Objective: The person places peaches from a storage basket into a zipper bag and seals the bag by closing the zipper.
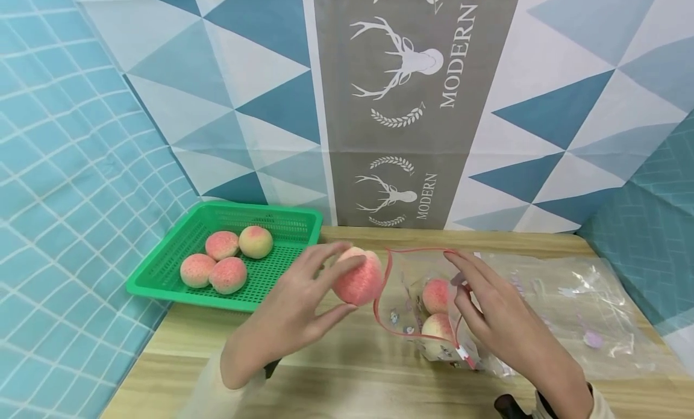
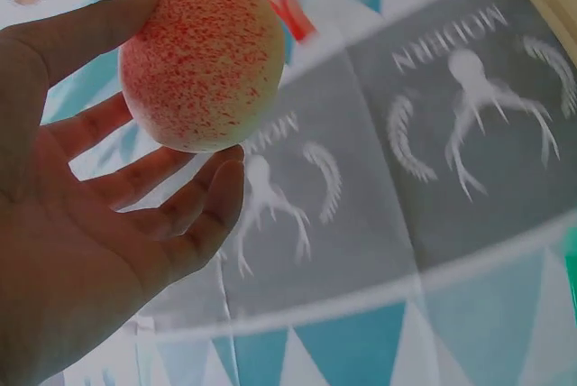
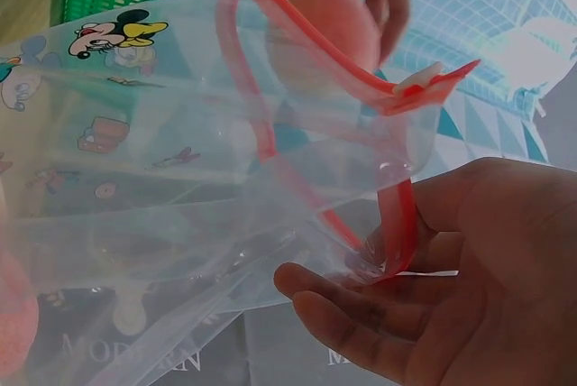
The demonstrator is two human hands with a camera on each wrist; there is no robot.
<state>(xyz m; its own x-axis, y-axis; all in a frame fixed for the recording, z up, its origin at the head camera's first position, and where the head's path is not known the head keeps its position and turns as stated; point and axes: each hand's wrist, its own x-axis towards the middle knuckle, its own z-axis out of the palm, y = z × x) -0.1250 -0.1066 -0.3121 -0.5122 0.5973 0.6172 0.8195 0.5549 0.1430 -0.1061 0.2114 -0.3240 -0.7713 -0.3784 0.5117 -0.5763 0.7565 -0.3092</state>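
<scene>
My left hand (image 1: 293, 304) holds a pink peach (image 1: 360, 279) between thumb and fingers, level with the mouth of a clear zip bag (image 1: 396, 304). In the left wrist view the speckled peach (image 2: 203, 61) sits against the curled fingers. My right hand (image 1: 504, 316) grips the bag's red-edged rim at its right side, and the mouth gapes wide toward the left hand. Through the clear plastic show two peaches, an upper one (image 1: 435, 295) and a lower one (image 1: 437, 327). A red slider end (image 3: 437, 88) sticks out at one corner of the bag in the right wrist view.
A green plastic basket (image 1: 276, 213) with several peaches (image 1: 228, 276) stands at the back left. Flat clear plastic bags (image 1: 575, 322) with printed figures lie on the wooden table (image 1: 347, 383) at the right. A patterned cloth (image 1: 396, 124) hangs behind the table.
</scene>
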